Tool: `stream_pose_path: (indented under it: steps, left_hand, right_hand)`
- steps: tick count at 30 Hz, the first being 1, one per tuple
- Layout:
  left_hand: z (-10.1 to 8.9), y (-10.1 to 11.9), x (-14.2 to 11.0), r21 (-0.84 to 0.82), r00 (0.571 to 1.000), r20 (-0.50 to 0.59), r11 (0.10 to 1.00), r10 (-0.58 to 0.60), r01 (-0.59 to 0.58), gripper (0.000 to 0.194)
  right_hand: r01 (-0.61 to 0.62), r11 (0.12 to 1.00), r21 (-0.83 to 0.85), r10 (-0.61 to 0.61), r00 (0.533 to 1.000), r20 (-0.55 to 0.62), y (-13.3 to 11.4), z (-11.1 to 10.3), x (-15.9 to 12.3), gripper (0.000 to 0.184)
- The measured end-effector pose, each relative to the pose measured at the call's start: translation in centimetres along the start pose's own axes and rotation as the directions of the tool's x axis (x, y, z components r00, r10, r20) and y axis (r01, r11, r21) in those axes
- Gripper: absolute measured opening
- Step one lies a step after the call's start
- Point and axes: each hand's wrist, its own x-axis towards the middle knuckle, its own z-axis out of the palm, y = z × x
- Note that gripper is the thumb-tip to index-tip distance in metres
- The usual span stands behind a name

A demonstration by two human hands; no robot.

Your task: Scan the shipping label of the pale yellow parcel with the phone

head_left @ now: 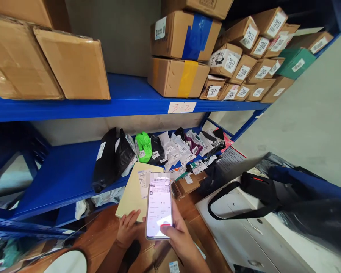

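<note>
My right hand (179, 236) is wrapped round a smartphone (159, 206) with a lit white screen, thumb on its lower part. The phone hangs over a flat beige parcel (132, 191) with a white shipping label (144, 181). My left hand (127, 226) grips that parcel at its near edge, fingers curled over it. Both hands are low in the middle of the view, in front of the lower blue shelf.
A blue metal rack (125, 99) carries labelled cardboard boxes (184, 36) above and several black, green and white mailer bags (143, 148) on the lower shelf (65, 170). A white cabinet (244, 231) with a black strap bag (261, 187) stands at right.
</note>
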Motion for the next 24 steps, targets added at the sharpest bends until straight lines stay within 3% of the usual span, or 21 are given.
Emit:
stream_pose_path:
  steps: [5,10,17,24]
  left_hand:
    - [-0.1,-0.2,-0.3,0.014,1.0,0.016,1.0,0.007,-0.007,0.037]
    - [-0.2,-0.4,-0.2,0.009,0.999,0.038,1.0,0.006,-0.007,0.05]
    - [-0.2,-0.3,0.2,-0.023,0.999,0.035,1.0,-0.003,0.004,0.042]
    - [-0.8,-0.3,0.8,-0.032,0.999,0.047,0.999,0.017,-0.015,0.038]
  right_hand:
    - [0.086,0.996,0.031,-0.079,0.98,-0.182,-0.1,-1.9,-1.7,0.094]
    - [0.134,0.991,-0.03,-0.137,0.946,-0.293,-0.5,-4.5,-3.9,0.103]
    - [0.166,0.986,0.013,-0.147,0.905,-0.399,-2.4,-3.9,-6.7,0.101]
    - [0.196,0.98,-0.023,-0.186,0.876,-0.445,-2.6,-4.6,-8.7,0.096]
